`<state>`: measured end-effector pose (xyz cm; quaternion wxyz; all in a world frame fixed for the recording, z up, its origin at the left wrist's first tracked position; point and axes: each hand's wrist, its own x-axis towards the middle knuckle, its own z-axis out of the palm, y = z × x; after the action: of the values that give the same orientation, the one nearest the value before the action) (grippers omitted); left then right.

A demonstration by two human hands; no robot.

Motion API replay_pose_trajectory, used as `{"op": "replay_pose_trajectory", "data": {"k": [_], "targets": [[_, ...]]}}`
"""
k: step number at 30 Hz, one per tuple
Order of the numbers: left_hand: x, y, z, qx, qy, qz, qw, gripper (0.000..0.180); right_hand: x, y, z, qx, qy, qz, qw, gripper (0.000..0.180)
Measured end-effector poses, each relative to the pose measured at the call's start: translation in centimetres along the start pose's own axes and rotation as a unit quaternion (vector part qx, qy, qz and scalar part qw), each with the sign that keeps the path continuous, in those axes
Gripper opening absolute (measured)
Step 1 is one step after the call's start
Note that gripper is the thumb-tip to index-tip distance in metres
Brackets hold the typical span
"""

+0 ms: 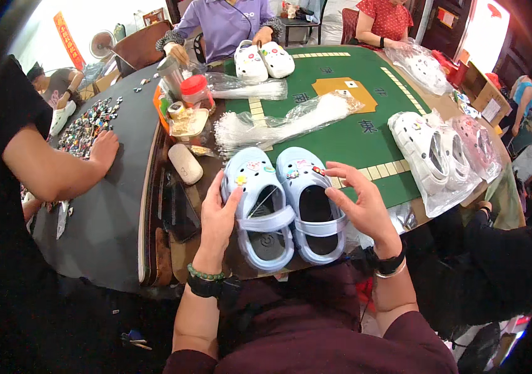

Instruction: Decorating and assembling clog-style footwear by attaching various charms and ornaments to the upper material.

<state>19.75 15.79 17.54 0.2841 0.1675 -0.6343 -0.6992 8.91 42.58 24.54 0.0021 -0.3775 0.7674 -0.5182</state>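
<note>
Two light blue clogs lie side by side in front of me, toes pointing away, with small colourful charms on their uppers. My left hand (216,215) grips the outer side of the left clog (250,181), its thumb against the upper. At the right clog (300,165), the fingers of my right hand (362,202) are spread, with fingertips at its outer side near a red charm (318,170). Its strap (321,226) lies across the heel opening, as does the left one's strap (267,219).
Beyond the clogs lie bundled clear plastic ties (285,124) on the green tabletop (316,68). Bagged white clogs (425,156) stand right. A red-lidded jar (196,92) and pale oval case (185,164) are left. Another person's arm (60,159) reaches over scattered charms (91,124). Co-workers sit opposite.
</note>
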Motion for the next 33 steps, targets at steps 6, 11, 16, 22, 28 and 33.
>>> {"op": "replay_pose_trajectory", "data": {"k": [6, 11, 16, 22, 28, 33], "targets": [[-1.4, -0.1, -0.5, -0.012, 0.007, 0.028, 1.0, 0.056, -2.0, 2.2, -0.1, 0.001, 0.007, 0.024, 1.0, 0.035], [-4.9, 0.4, -1.5, 0.162, 0.103, 0.175, 0.966, 0.036, -4.2, 2.9, -0.1, -0.018, 0.035, 0.079, 0.996, 0.036], [-9.2, 2.7, -1.8, 0.256, 0.02, 0.347, 0.902, 0.025, -6.7, 3.5, -1.0, -0.015, 0.037, 0.147, 0.988, 0.039], [-10.3, 3.3, 1.0, 0.365, -0.148, 0.337, 0.855, 0.036, -7.2, 2.5, 0.3, -0.066, -0.024, 0.06, 0.996, 0.044], [-10.5, 2.9, 3.2, 0.453, -0.154, 0.292, 0.828, 0.058, -7.6, 1.1, 1.0, -0.01, -0.04, 0.147, 0.988, 0.053], [-9.3, 3.0, 4.3, 0.522, -0.127, 0.28, 0.796, 0.057, -7.9, 0.3, 1.7, -0.044, -0.045, 0.099, 0.993, 0.069]]}}
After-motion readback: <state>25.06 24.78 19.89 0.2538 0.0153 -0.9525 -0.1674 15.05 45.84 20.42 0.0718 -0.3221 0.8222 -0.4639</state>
